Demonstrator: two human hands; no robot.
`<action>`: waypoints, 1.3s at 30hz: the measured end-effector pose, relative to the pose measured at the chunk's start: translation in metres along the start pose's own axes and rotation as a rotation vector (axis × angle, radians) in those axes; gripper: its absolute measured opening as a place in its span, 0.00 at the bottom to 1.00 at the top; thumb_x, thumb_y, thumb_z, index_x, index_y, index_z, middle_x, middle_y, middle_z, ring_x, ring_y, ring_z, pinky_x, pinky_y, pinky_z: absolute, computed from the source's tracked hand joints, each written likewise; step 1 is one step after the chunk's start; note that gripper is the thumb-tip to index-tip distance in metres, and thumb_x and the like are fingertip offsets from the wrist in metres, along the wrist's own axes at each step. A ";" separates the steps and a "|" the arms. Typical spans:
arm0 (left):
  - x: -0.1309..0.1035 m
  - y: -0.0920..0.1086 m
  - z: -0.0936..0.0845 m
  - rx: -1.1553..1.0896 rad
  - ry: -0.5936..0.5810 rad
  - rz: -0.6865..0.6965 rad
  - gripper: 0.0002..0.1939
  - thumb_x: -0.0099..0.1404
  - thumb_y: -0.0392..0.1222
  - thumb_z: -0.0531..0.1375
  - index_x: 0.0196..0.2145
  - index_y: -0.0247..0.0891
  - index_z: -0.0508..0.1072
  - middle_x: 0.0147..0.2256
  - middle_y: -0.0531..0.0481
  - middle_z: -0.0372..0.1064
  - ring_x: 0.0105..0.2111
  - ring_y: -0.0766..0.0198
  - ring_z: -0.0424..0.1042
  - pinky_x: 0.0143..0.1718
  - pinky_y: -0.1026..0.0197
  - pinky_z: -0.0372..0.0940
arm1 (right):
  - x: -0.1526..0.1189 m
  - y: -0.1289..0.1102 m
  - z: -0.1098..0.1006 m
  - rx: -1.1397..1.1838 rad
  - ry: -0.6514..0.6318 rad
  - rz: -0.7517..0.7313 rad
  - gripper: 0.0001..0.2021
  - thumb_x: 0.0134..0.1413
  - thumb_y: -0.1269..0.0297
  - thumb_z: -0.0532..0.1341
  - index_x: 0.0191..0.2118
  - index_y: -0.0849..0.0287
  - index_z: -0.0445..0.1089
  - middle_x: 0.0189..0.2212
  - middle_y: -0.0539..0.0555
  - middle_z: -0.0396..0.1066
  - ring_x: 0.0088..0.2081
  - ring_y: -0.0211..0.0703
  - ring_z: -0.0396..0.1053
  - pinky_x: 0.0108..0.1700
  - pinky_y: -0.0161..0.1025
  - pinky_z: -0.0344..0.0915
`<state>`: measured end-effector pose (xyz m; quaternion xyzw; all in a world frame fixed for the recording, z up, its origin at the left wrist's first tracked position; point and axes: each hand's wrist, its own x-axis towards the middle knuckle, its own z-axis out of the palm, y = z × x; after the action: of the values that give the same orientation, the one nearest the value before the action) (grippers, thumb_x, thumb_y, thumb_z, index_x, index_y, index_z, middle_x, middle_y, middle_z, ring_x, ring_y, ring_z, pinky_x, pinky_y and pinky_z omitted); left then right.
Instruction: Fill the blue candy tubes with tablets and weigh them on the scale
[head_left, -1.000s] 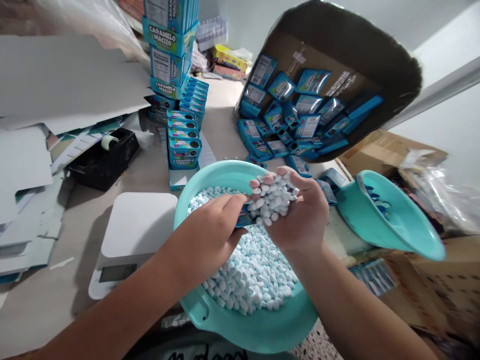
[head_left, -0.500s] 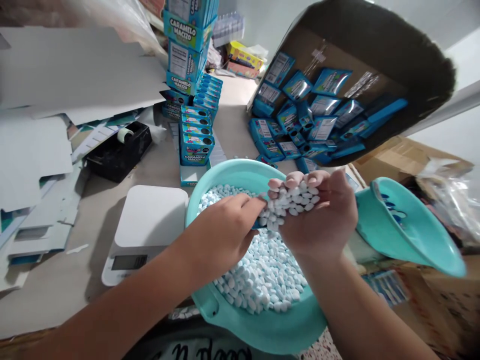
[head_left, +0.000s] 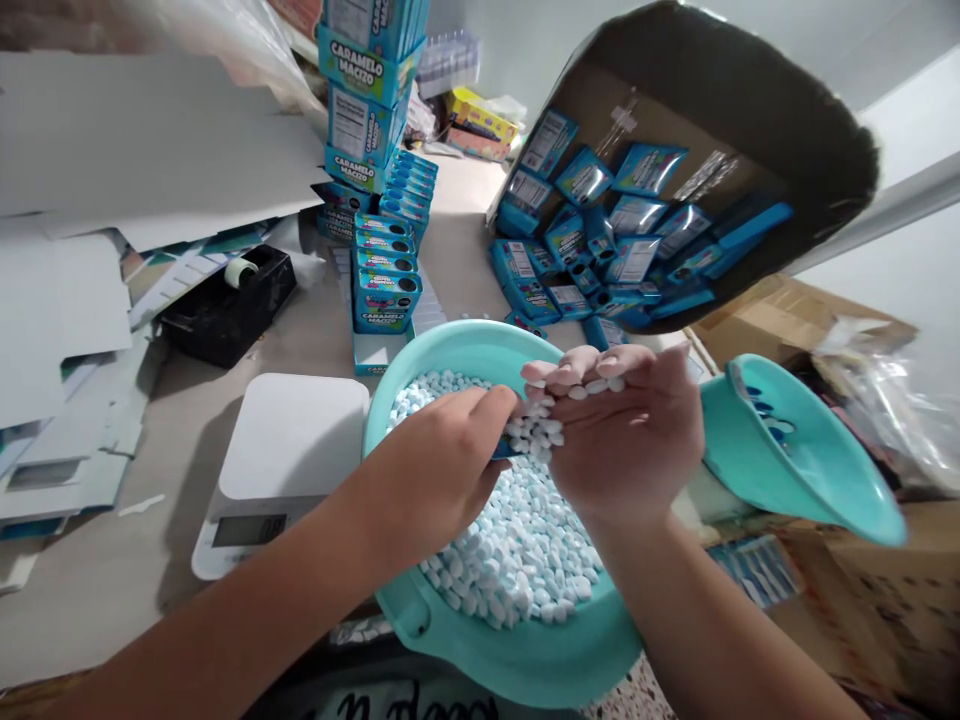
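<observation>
The left hand [head_left: 442, 460] has its fingers closed on a small blue box [head_left: 507, 448], mostly hidden, above the candies [head_left: 517, 550] in the teal bowl [head_left: 570, 660]. The right hand [head_left: 630, 430], palm up with fingers loosely curled, holds a few candies beside the box. A white scale [head_left: 292, 440] sits on the counter [head_left: 172, 410], just beside the bowl.

Two hands [head_left: 442, 465], one scale [head_left: 292, 440]

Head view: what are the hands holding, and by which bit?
The left hand holds a small blue box, too covered to tell by which part; the right hand cups white candies from below.
</observation>
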<state>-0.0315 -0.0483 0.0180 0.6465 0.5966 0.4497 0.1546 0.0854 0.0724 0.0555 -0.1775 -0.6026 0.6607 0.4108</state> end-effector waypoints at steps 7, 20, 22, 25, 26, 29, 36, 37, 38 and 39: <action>-0.001 0.000 0.001 -0.001 0.039 0.015 0.15 0.64 0.26 0.61 0.46 0.37 0.65 0.41 0.46 0.72 0.42 0.54 0.74 0.40 0.54 0.71 | -0.004 -0.001 -0.001 -0.049 -0.056 -0.043 0.20 0.71 0.47 0.53 0.32 0.48 0.74 0.34 0.49 0.75 0.41 0.46 0.77 0.44 0.46 0.75; -0.001 0.002 0.005 -0.009 0.113 -0.073 0.23 0.64 0.27 0.65 0.54 0.37 0.65 0.48 0.43 0.74 0.49 0.50 0.75 0.46 0.49 0.74 | -0.007 -0.001 0.006 -0.079 -0.089 -0.221 0.19 0.73 0.49 0.52 0.39 0.48 0.78 0.38 0.49 0.79 0.43 0.46 0.79 0.45 0.46 0.77; -0.001 0.002 0.004 0.004 0.118 -0.076 0.23 0.64 0.28 0.65 0.55 0.36 0.65 0.48 0.42 0.74 0.49 0.50 0.75 0.47 0.48 0.74 | -0.007 -0.002 0.005 -0.085 -0.097 -0.208 0.18 0.72 0.48 0.52 0.42 0.48 0.78 0.39 0.49 0.80 0.44 0.46 0.80 0.45 0.47 0.78; -0.002 0.001 0.002 0.000 0.108 -0.021 0.20 0.65 0.27 0.64 0.53 0.35 0.68 0.47 0.42 0.75 0.49 0.51 0.75 0.49 0.48 0.74 | -0.008 -0.005 0.006 -0.076 -0.122 -0.212 0.17 0.71 0.47 0.54 0.45 0.47 0.77 0.39 0.50 0.81 0.44 0.47 0.80 0.45 0.47 0.78; -0.002 0.001 0.002 -0.008 0.105 -0.004 0.19 0.65 0.27 0.63 0.53 0.35 0.68 0.47 0.42 0.75 0.48 0.51 0.75 0.49 0.49 0.74 | -0.009 -0.005 0.006 -0.073 -0.125 -0.225 0.17 0.71 0.47 0.54 0.46 0.47 0.77 0.39 0.50 0.81 0.43 0.47 0.80 0.44 0.47 0.78; -0.002 0.002 -0.001 -0.031 0.109 0.006 0.17 0.67 0.28 0.62 0.52 0.35 0.68 0.47 0.43 0.75 0.48 0.52 0.75 0.48 0.49 0.74 | -0.010 -0.005 0.006 -0.086 -0.128 -0.276 0.17 0.72 0.48 0.54 0.46 0.48 0.77 0.39 0.50 0.81 0.40 0.46 0.81 0.39 0.45 0.79; -0.001 0.006 -0.003 -0.050 0.130 -0.060 0.22 0.66 0.28 0.63 0.55 0.38 0.65 0.48 0.42 0.74 0.48 0.50 0.76 0.45 0.50 0.74 | -0.013 -0.006 0.002 -0.191 -0.137 -0.299 0.15 0.72 0.49 0.54 0.48 0.48 0.75 0.43 0.51 0.81 0.38 0.46 0.81 0.27 0.40 0.75; -0.001 0.006 -0.003 -0.048 0.132 -0.056 0.22 0.66 0.28 0.62 0.55 0.38 0.65 0.48 0.42 0.74 0.48 0.50 0.76 0.45 0.50 0.74 | -0.014 -0.007 0.002 -0.206 -0.134 -0.291 0.15 0.72 0.50 0.54 0.48 0.48 0.75 0.43 0.51 0.81 0.38 0.46 0.81 0.27 0.40 0.74; -0.001 0.006 -0.003 -0.049 0.134 -0.050 0.22 0.66 0.28 0.62 0.55 0.37 0.64 0.49 0.41 0.74 0.48 0.50 0.76 0.45 0.49 0.74 | -0.015 -0.008 0.003 -0.219 -0.133 -0.283 0.15 0.72 0.49 0.54 0.47 0.47 0.76 0.43 0.51 0.81 0.38 0.46 0.81 0.27 0.40 0.74; -0.001 0.005 -0.003 -0.052 0.133 -0.046 0.22 0.66 0.27 0.61 0.56 0.37 0.64 0.49 0.41 0.74 0.49 0.50 0.76 0.46 0.49 0.74 | -0.016 -0.008 0.004 -0.230 -0.131 -0.278 0.15 0.72 0.49 0.54 0.47 0.47 0.76 0.43 0.51 0.81 0.38 0.46 0.81 0.28 0.41 0.75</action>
<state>-0.0302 -0.0516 0.0226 0.5974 0.6083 0.5030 0.1415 0.0949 0.0570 0.0596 -0.0951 -0.7183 0.5346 0.4350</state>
